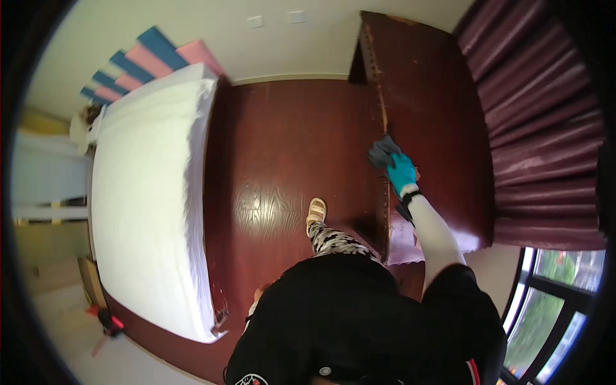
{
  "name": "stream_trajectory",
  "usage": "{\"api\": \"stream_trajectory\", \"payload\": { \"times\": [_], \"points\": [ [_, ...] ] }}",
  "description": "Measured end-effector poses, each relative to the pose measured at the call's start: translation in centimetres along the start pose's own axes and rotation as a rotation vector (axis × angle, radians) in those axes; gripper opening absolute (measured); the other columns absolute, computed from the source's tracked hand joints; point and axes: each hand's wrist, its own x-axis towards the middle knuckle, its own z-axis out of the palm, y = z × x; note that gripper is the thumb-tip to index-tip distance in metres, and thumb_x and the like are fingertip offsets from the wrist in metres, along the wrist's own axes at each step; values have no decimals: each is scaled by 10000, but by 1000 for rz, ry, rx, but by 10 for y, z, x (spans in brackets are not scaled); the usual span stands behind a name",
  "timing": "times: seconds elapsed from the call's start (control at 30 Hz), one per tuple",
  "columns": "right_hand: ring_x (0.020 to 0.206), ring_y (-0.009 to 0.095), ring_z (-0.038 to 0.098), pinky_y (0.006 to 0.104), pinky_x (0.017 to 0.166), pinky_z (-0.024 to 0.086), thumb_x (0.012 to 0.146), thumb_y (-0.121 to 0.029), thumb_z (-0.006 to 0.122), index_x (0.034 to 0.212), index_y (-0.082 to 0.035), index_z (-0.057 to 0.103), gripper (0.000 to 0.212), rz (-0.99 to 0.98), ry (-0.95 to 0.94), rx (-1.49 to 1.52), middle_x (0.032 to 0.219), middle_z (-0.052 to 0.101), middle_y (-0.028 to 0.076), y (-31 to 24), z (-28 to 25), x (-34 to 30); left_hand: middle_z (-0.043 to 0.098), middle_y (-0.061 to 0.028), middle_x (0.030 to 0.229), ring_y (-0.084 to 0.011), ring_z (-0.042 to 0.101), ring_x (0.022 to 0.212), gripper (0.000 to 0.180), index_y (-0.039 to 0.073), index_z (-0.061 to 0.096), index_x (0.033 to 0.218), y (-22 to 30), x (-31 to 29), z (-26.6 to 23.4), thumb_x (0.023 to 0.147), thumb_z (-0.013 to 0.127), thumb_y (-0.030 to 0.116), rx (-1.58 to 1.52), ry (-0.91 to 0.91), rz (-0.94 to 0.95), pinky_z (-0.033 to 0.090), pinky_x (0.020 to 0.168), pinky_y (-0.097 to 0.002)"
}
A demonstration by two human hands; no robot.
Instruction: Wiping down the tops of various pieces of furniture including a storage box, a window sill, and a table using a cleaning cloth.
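Observation:
My right hand (402, 172), in a bright blue glove, is closed on a crumpled dark grey cloth (385, 152). It presses the cloth against the worn front edge of a dark reddish-brown desk (436, 96). The right arm, in a white sleeve with a black band at the wrist, reaches forward over the desktop. Of my left hand (260, 292) only a small part seems to show beside my black top; its fingers are hidden behind my body.
A bed with a white sheet (144, 192) stands on the left, below a pink and blue padded headboard (147, 61). Dark red wooden floor (282, 141) lies between bed and desk. Purple curtains (545, 128) and a window (552, 289) line the right. My sandalled foot (317, 210) is forward.

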Motion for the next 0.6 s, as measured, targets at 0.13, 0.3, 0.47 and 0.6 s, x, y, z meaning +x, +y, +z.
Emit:
{"api": "stream_trajectory", "payload": {
  "times": [0.13,0.3,0.47,0.6],
  "points": [
    [1064,395,558,489,900,469,830,-266,600,1186,-86,604,399,51,150,-71,1155,599,183,19,11,76,685,-97,939,-203,680,819,338,44,620,1171,140,35,-57,858,661,166,-194,34,-6,520,686,-299],
    [979,364,599,487,843,491,820,-251,598,1102,-108,646,320,120,203,-23,1053,634,155,20,15,134,672,-92,939,-186,677,763,372,50,590,1207,268,57,-117,865,666,176,-295,50,-75,500,606,-282],
    [1046,364,560,479,879,471,815,-245,609,1154,-127,605,359,136,120,-95,1133,597,135,20,25,81,686,-120,982,-208,687,816,378,44,615,1190,296,115,-115,869,674,234,-41,-138,36,532,676,-319],
    [1069,375,552,477,897,463,792,-181,630,1140,-117,622,353,215,118,95,1152,600,155,-2,6,-14,700,-183,1035,-244,692,915,391,50,676,1128,177,234,-120,875,644,346,395,-212,217,530,813,-331]
  ]
}}
